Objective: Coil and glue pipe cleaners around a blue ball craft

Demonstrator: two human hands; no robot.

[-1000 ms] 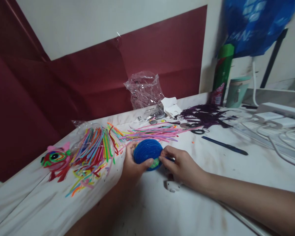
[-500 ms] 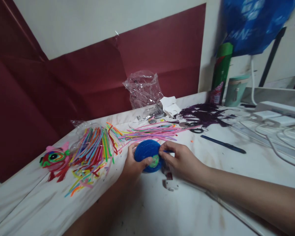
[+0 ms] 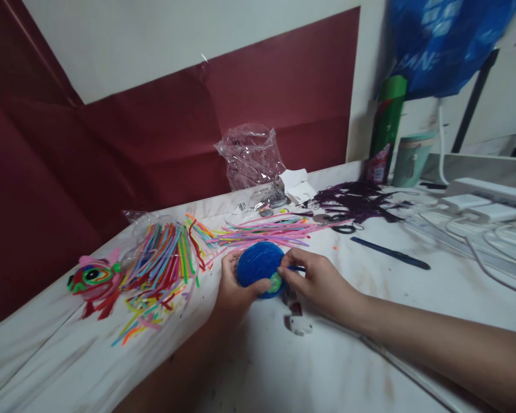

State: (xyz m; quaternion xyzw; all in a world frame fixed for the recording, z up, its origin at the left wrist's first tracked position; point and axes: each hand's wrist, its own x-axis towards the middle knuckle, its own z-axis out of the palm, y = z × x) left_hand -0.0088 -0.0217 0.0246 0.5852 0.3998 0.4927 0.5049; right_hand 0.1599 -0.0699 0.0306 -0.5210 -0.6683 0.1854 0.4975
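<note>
My left hand (image 3: 237, 285) grips a round blue piece (image 3: 260, 265) that looks wound from blue pipe cleaner, its thumb lying across the front. A green patch (image 3: 275, 282) shows on that piece, close to the thumb tip. At the right edge, my right hand (image 3: 307, 272) pinches a blue strand, whose short end (image 3: 298, 268) sticks out past the fingers. Both hands are above the table. Below the right hand lies a small white object (image 3: 300, 324); its kind is unclear.
A colourful fish-like figure (image 3: 95, 281) stands at left, beside bundled pipe cleaners (image 3: 165, 255) and cut pieces. Pink strips (image 3: 266, 232) lie behind my hands. To the right are a dark flat tool (image 3: 389, 253), purple strands (image 3: 356, 201), a spray can (image 3: 387, 129), a cup (image 3: 413, 160) and a white power strip (image 3: 494, 192).
The blue round piece has turned or tilted slightly in my left hand, and its green patch sits a little further right. My right hand keeps its pinch at the edge.
</note>
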